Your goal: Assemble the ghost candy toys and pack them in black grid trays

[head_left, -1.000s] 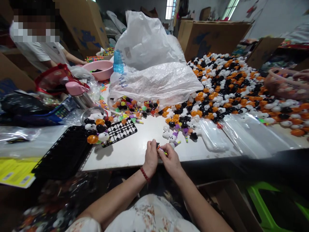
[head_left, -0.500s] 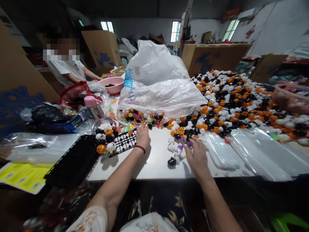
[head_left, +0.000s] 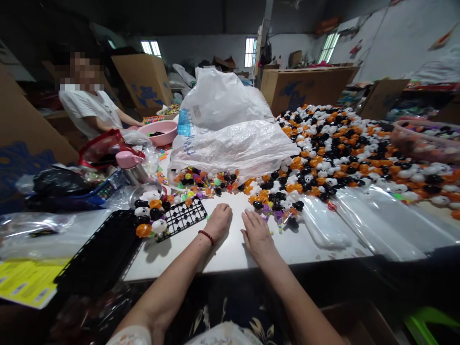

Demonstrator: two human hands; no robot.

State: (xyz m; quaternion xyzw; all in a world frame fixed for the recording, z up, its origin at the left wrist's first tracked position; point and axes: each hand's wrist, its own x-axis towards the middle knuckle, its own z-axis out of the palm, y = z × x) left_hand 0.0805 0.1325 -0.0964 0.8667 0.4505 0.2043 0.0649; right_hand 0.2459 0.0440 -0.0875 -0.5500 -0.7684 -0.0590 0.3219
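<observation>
My left hand (head_left: 218, 223), with a red bead bracelet on the wrist, is over the white table, its fingers bent down and close together. Whatever they hold, if anything, is hidden. Just right of it lies my right hand (head_left: 257, 234), palm down with fingers stretched out and nothing visible in them. Beside its fingertips are small toys (head_left: 278, 213) with purple and yellow-green parts and black or white heads. Left of my left hand lies a black grid rack (head_left: 189, 214). Orange, white and black ghost- and pumpkin-like heads (head_left: 153, 215) cluster at its left end.
A big pile of orange, black and white heads (head_left: 330, 143) fills the right. A white plastic sack (head_left: 230, 129) stands behind small colourful parts (head_left: 201, 179). Clear bags (head_left: 377, 220) lie right, stacked black racks (head_left: 100, 249) left. A co-worker (head_left: 89, 110) stands by a pink basin (head_left: 161, 132).
My right hand has let go of the small toys and moved left; they now lie farther back, beside the pile. My left hand has drawn back from the colourful parts toward me.
</observation>
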